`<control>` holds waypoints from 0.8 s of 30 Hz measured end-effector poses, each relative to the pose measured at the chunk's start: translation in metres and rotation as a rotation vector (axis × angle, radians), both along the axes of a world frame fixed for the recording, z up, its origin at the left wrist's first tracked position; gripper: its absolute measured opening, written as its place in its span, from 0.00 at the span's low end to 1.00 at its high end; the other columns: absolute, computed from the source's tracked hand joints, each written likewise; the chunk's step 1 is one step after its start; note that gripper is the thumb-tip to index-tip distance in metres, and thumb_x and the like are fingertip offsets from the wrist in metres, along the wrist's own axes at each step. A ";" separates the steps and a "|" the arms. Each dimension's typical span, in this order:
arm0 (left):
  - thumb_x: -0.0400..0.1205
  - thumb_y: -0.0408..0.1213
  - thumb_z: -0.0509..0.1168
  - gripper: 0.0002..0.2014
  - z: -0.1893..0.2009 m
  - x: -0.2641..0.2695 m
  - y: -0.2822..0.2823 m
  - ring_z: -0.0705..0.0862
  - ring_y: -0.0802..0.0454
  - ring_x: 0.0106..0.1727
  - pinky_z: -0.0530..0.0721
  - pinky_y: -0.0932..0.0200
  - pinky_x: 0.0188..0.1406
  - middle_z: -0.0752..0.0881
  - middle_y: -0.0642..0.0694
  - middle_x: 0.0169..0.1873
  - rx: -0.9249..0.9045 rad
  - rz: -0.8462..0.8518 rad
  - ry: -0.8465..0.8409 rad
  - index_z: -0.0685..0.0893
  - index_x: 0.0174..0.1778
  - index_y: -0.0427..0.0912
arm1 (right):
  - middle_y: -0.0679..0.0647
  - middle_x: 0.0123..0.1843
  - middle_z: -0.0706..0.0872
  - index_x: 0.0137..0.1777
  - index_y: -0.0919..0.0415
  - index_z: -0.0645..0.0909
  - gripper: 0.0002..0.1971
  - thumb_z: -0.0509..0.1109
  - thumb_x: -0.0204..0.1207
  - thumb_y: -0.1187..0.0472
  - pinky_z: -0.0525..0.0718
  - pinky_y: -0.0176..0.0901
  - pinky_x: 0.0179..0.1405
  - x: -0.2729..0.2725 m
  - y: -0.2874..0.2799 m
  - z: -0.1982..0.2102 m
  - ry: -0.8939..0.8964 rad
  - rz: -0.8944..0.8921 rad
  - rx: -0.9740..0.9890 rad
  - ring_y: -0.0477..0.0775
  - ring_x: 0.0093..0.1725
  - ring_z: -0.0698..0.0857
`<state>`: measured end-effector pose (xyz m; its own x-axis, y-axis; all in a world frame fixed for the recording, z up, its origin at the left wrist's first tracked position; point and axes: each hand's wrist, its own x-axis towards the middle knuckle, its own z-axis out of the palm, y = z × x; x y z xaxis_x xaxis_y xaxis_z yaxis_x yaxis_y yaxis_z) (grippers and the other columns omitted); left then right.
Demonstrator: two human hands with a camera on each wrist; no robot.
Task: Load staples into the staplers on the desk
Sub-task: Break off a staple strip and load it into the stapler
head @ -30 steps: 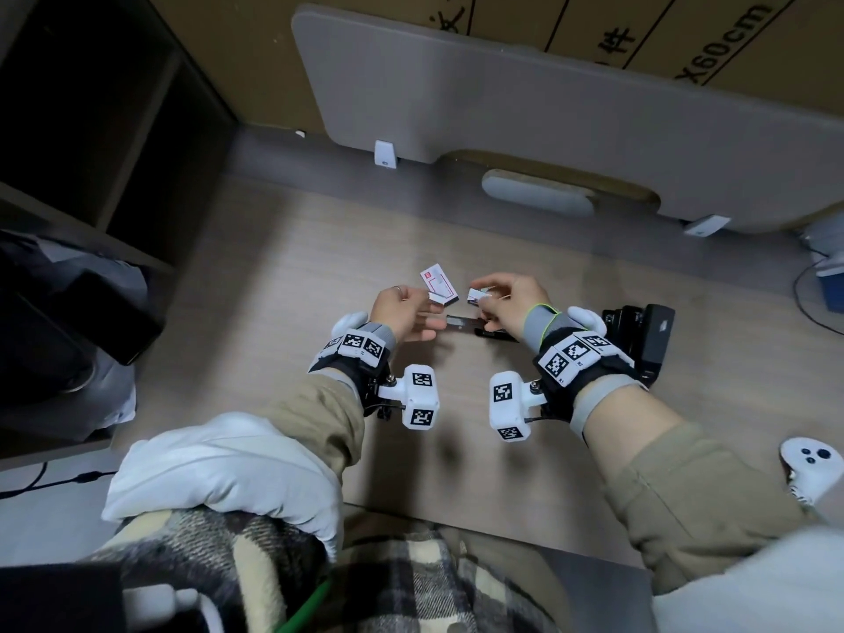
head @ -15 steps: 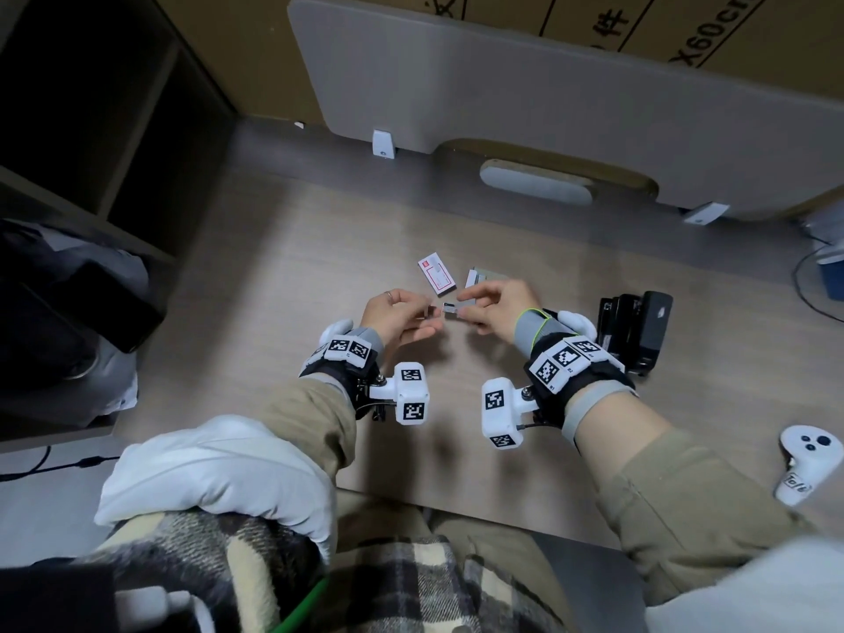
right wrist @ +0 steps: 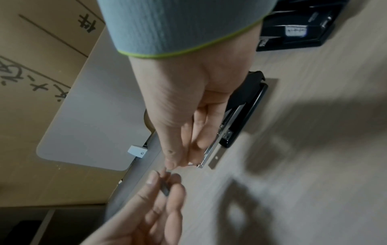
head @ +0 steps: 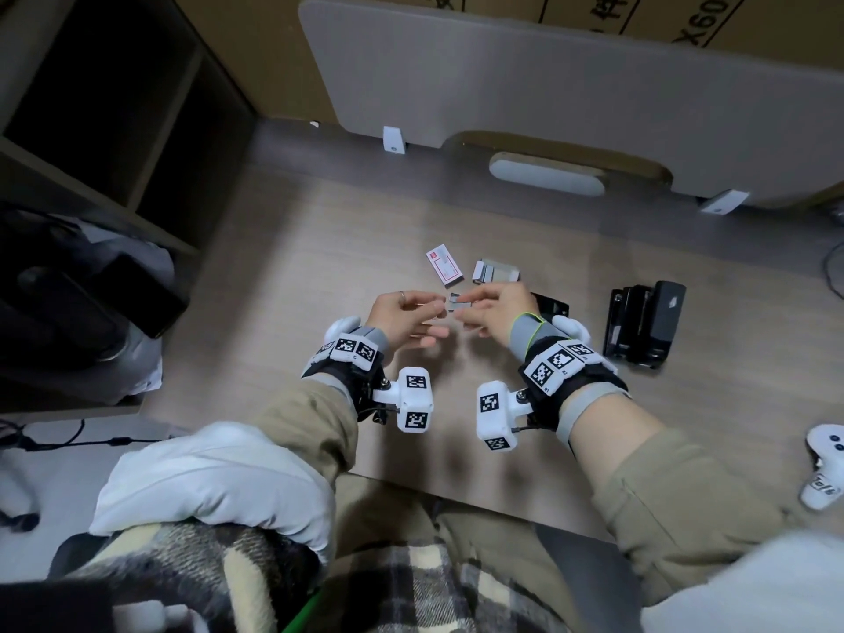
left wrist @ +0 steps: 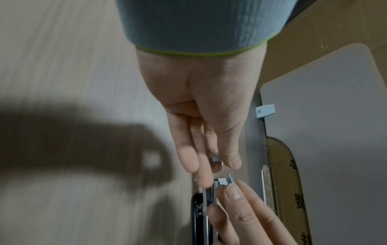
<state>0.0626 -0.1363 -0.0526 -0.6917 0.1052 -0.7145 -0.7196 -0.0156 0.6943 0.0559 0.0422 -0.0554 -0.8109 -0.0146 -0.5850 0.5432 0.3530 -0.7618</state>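
Observation:
Each hand holds a short piece of grey staple strip above the desk, a small gap between them. My left hand (head: 436, 308) pinches a small staple piece (left wrist: 215, 159) between thumb and fingers. My right hand (head: 463, 308) pinches the other staple strip (left wrist: 225, 180) at its fingertips. Under the right hand lies a black stapler (right wrist: 243, 114), hinged open with its metal magazine (right wrist: 211, 149) showing. A red and white staple box (head: 444, 266) and an open box tray (head: 495, 271) lie just beyond the hands.
More black staplers (head: 644, 326) stand grouped to the right of my right wrist. A white controller (head: 822, 468) sits at the desk's right front edge. A grey divider panel (head: 548, 75) closes the back of the desk, and dark shelves (head: 114, 130) stand at the left.
Both hands have lifted off the open stapler. They held one strip together half a second ago; now they are slightly apart, each with a piece.

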 end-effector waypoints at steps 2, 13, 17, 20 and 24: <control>0.81 0.37 0.71 0.12 -0.001 -0.002 0.001 0.89 0.53 0.33 0.89 0.62 0.36 0.90 0.45 0.41 0.028 0.000 -0.004 0.86 0.59 0.37 | 0.44 0.36 0.91 0.42 0.50 0.91 0.08 0.84 0.63 0.58 0.83 0.34 0.40 -0.001 -0.001 -0.001 0.047 0.037 0.062 0.42 0.37 0.88; 0.77 0.31 0.75 0.05 -0.016 -0.034 -0.019 0.82 0.55 0.26 0.87 0.64 0.29 0.88 0.42 0.36 -0.003 -0.095 -0.010 0.88 0.48 0.38 | 0.40 0.49 0.91 0.49 0.35 0.88 0.13 0.78 0.65 0.38 0.78 0.38 0.43 -0.021 -0.021 0.011 0.027 0.309 0.653 0.46 0.53 0.86; 0.76 0.32 0.76 0.05 -0.036 -0.046 -0.033 0.81 0.50 0.30 0.86 0.64 0.28 0.88 0.40 0.39 -0.047 -0.104 -0.008 0.89 0.46 0.41 | 0.46 0.56 0.89 0.55 0.37 0.87 0.15 0.73 0.70 0.37 0.71 0.47 0.57 -0.033 -0.031 -0.002 0.109 0.375 0.941 0.53 0.64 0.78; 0.76 0.32 0.76 0.06 -0.053 -0.052 -0.040 0.82 0.52 0.31 0.86 0.62 0.32 0.88 0.39 0.41 -0.068 -0.148 -0.018 0.90 0.47 0.43 | 0.43 0.54 0.90 0.58 0.36 0.85 0.17 0.68 0.74 0.35 0.66 0.52 0.61 -0.038 -0.035 -0.011 0.112 0.503 1.089 0.52 0.65 0.74; 0.78 0.27 0.73 0.10 -0.063 -0.054 -0.043 0.83 0.55 0.32 0.87 0.64 0.33 0.89 0.45 0.40 -0.053 -0.161 -0.060 0.89 0.55 0.36 | 0.43 0.57 0.89 0.59 0.34 0.84 0.17 0.66 0.73 0.34 0.65 0.53 0.63 -0.041 -0.034 -0.018 0.096 0.569 1.120 0.52 0.65 0.73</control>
<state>0.0085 -0.1797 -0.1158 -0.6250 0.1727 -0.7613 -0.7498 0.1388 0.6470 0.0154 0.0085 -0.0729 -0.8926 0.0899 -0.4419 0.0615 0.9950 0.0781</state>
